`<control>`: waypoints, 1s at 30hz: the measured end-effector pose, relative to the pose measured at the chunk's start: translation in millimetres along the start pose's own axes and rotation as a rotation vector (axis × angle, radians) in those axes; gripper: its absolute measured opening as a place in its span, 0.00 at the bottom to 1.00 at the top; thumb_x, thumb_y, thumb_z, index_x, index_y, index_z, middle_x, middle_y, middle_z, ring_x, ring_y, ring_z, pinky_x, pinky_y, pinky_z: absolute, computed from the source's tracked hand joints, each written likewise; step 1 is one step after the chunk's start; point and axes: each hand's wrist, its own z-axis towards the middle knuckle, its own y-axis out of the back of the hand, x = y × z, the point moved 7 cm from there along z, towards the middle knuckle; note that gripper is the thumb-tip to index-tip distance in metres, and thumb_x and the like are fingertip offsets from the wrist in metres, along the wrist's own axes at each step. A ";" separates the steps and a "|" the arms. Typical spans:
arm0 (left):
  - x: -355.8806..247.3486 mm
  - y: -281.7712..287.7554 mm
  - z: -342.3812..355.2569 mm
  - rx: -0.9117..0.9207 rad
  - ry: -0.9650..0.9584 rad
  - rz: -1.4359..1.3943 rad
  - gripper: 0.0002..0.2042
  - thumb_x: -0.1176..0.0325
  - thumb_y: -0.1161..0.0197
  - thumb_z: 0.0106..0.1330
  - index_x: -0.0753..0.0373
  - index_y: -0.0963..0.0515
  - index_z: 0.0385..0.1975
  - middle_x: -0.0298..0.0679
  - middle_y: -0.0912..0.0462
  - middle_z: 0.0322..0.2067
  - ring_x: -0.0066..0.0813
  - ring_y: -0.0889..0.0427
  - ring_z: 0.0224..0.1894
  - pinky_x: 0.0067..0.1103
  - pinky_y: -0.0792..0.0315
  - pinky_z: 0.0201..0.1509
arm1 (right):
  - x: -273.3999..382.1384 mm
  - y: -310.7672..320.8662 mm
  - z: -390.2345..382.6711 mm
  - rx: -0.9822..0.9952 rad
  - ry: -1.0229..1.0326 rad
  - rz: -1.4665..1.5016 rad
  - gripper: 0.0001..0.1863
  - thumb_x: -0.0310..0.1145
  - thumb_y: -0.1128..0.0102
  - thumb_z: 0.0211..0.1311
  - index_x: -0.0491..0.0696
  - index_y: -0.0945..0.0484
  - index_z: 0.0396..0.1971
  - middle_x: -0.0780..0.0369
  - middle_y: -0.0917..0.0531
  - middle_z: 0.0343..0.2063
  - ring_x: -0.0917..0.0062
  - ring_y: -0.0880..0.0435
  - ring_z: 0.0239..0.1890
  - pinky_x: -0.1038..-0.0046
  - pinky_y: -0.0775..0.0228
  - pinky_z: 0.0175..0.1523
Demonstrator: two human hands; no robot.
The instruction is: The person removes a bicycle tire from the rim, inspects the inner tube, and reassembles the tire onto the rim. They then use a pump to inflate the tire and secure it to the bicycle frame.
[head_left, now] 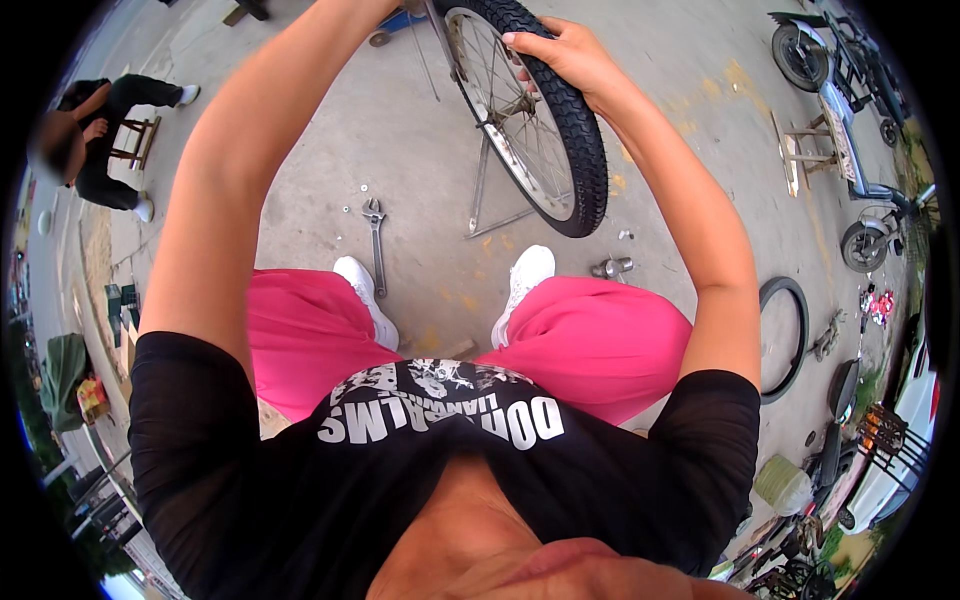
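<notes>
A bicycle wheel (515,130) with a silver rim, thin spokes and a black knobbly tire (582,160) stands tilted at the top middle. My right hand (575,58) grips the upper right of the tire, thumb on the near side and fingertips showing among the spokes. Up toward the wheel's top left stretches my left forearm (330,40), but the hand itself lies beyond the upper edge. Metal stay rods (482,190) hang below the hub down to the concrete. An adjustable wrench (375,240) rests on the ground by my left shoe, two small nuts beside it.
Near my right shoe lies a metal bicycle part (612,267). A loose black tire (785,340) is on the ground at right. Scooters (860,190) and a wooden stool (815,145) stand beyond. A person (110,140) sits on a stool at far left.
</notes>
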 end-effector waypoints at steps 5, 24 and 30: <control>-6.8 -3.2 -14.5 0.156 0.036 -0.088 0.10 0.60 0.44 0.59 0.55 0.31 0.19 0.28 0.33 0.15 0.24 0.33 0.19 0.23 0.35 0.26 | 45.5 -2.3 26.1 -0.034 0.113 0.041 0.15 0.43 0.40 0.56 0.45 0.25 0.26 0.67 0.27 0.17 0.82 0.30 0.18 0.76 0.37 0.23; 76.2 8.6 -77.9 0.082 -0.463 -0.009 0.14 0.56 0.39 0.63 0.62 0.28 0.27 0.34 0.26 0.22 0.24 0.26 0.25 0.22 0.29 0.30 | 109.7 7.8 29.6 0.071 0.237 0.049 0.16 0.39 0.45 0.61 0.42 0.22 0.39 0.64 0.19 0.28 0.81 0.25 0.27 0.77 0.32 0.33; 192.2 50.2 -48.0 -0.283 -0.103 0.230 0.14 0.61 0.46 0.68 0.69 0.28 0.37 0.39 0.24 0.27 0.25 0.24 0.29 0.21 0.28 0.35 | 113.5 9.6 31.3 0.086 0.216 0.052 0.16 0.40 0.44 0.59 0.43 0.22 0.39 0.65 0.20 0.27 0.82 0.26 0.25 0.78 0.35 0.30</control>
